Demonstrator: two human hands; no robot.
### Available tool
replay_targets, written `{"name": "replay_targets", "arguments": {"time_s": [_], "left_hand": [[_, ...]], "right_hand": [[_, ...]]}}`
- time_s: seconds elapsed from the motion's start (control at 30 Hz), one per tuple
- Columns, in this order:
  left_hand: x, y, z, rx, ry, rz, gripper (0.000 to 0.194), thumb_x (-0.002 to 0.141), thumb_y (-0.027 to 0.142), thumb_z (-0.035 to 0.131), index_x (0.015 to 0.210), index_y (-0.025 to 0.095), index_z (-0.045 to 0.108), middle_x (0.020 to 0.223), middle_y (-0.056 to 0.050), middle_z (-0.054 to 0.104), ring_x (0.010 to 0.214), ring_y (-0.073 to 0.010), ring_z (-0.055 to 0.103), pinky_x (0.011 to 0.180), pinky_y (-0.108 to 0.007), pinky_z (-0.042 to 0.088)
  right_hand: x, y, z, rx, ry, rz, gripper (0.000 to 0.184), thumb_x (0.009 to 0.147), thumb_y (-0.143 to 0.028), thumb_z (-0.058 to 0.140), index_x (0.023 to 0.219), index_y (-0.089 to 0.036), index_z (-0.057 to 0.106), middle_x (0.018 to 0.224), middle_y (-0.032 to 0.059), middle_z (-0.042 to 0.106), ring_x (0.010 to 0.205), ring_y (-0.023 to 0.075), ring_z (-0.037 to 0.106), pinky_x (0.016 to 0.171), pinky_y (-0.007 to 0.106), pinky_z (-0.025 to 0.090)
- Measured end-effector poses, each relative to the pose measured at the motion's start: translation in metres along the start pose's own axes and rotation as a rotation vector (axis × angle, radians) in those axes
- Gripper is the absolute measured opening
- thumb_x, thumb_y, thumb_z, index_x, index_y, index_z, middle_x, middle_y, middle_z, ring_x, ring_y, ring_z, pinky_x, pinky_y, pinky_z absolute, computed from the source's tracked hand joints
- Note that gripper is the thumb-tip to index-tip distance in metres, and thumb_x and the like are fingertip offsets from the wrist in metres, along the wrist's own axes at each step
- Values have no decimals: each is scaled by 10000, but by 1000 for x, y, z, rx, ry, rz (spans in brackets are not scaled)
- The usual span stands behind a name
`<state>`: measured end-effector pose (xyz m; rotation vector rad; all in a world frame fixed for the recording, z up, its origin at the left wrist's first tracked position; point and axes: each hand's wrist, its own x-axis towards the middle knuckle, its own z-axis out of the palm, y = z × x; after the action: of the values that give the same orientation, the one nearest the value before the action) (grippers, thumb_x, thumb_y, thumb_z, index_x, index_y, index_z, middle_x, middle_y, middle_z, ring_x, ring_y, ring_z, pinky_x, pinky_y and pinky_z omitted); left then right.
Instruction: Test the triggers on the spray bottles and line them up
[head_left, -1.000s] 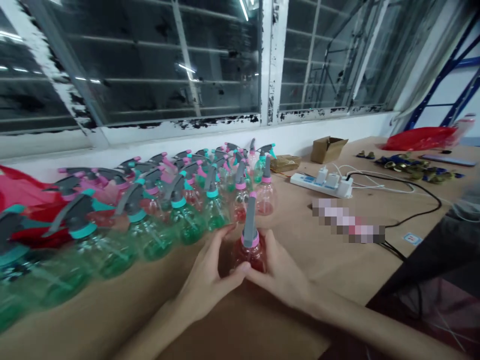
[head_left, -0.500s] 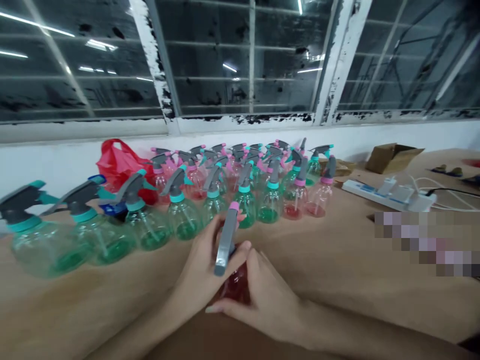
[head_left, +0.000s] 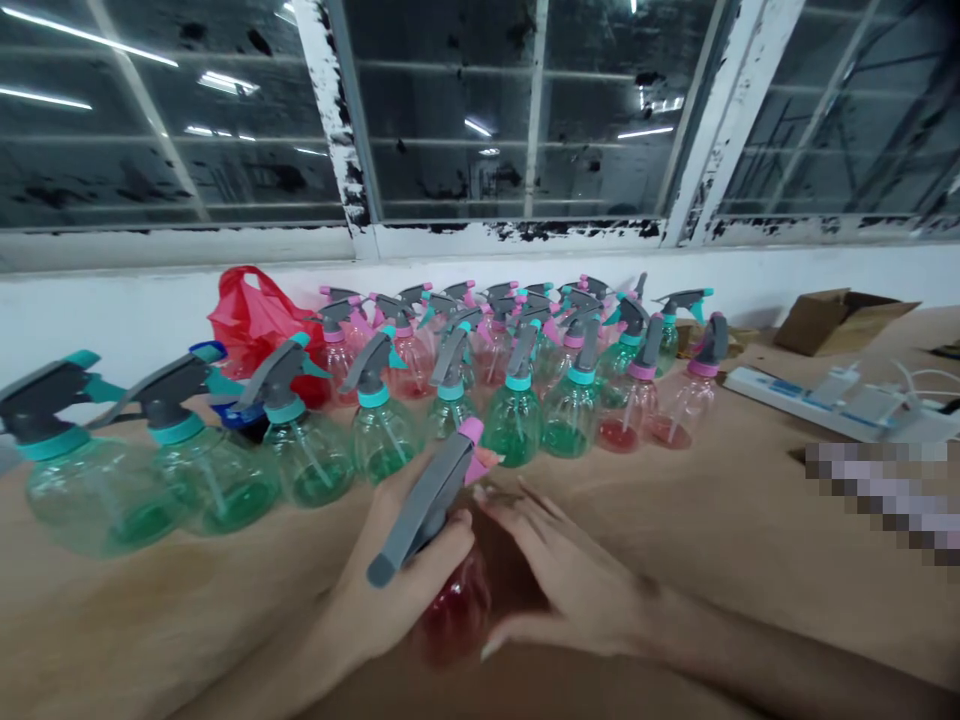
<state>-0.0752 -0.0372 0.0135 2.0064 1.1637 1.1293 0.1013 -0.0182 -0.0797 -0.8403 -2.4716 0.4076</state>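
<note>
A spray bottle (head_left: 454, 610) with a red body, grey head and pink nozzle is gripped near its neck by my left hand (head_left: 394, 565). My left fingers wrap round it just under the head, which tilts toward the lower left. To the right of the bottle, my right hand (head_left: 566, 570) is open, its fingers apart and curved, with a gap between it and the bottle. Just beyond both hands stands a row of green spray bottles (head_left: 512, 420) with teal collars. Two pink spray bottles (head_left: 621, 415) end that row at the right.
More spray bottles stand in rows behind. A red plastic bag (head_left: 259, 320) lies against the wall at the left. Farther right are a white power strip (head_left: 795, 400) with plugs and an open cardboard box (head_left: 844, 322). Windows (head_left: 517, 110) rise behind the wooden table (head_left: 712, 530).
My right hand has let go of the red bottle and moved a little right, its fingers opening. The bottle's head has turned and leans more to the lower left. The view has shifted slightly.
</note>
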Motion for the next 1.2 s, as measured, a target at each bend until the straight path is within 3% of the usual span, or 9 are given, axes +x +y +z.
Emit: {"name": "replay_targets", "arguments": {"time_s": [0.1, 0.27, 0.5, 0.93, 1.07, 1.2], "left_hand": [[1, -1, 0, 1, -9, -14, 140, 657, 156, 466, 744, 242, 534, 605, 46, 526, 488, -120, 476, 522, -227, 450], [1, 0, 0, 49, 24, -30, 86, 650, 168, 467, 686, 238, 502, 526, 62, 426, 445, -112, 391, 462, -215, 404], [-1, -3, 0, 84, 2, -69, 175, 632, 186, 482, 783, 241, 552, 512, 59, 443, 445, -121, 401, 436, -220, 399], [0, -4, -1, 14, -92, -125, 177, 636, 203, 464, 804, 251, 492, 532, 69, 370, 442, -118, 339, 419, -220, 356], [0, -6, 0, 72, -76, -132, 231, 651, 218, 462, 870, 254, 524, 482, 78, 417, 414, -115, 371, 411, -217, 362], [-1, -8, 3, 94, -4, -133, 176, 649, 265, 464, 805, 249, 543, 462, 69, 444, 399, -121, 401, 400, -235, 355]], "right_hand": [[-10, 24, -3, -46, -24, 68, 793, 757, -615, 485, 1351, -130, 286, 1417, 142, 315, 1313, 265, 241, 1065, 474, 230], [-20, 43, 3, -83, -51, 174, 706, 785, -594, 463, 1352, -197, 320, 1402, 96, 359, 1294, 243, 294, 1059, 465, 259], [-19, 42, 5, -137, -62, 151, 637, 805, -589, 433, 1308, -198, 406, 1396, 63, 377, 1295, 222, 301, 1079, 447, 227], [-20, 41, -2, -155, -84, 126, 610, 835, -550, 417, 1339, -212, 356, 1393, 37, 380, 1301, 204, 292, 1075, 427, 251], [-21, 40, -3, -148, -68, 117, 603, 841, -532, 424, 1346, -214, 341, 1386, 43, 390, 1302, 208, 289, 1076, 435, 245], [-21, 40, -4, -144, -79, 121, 606, 840, -536, 421, 1346, -214, 336, 1392, 38, 378, 1304, 203, 284, 1072, 434, 256]]}}
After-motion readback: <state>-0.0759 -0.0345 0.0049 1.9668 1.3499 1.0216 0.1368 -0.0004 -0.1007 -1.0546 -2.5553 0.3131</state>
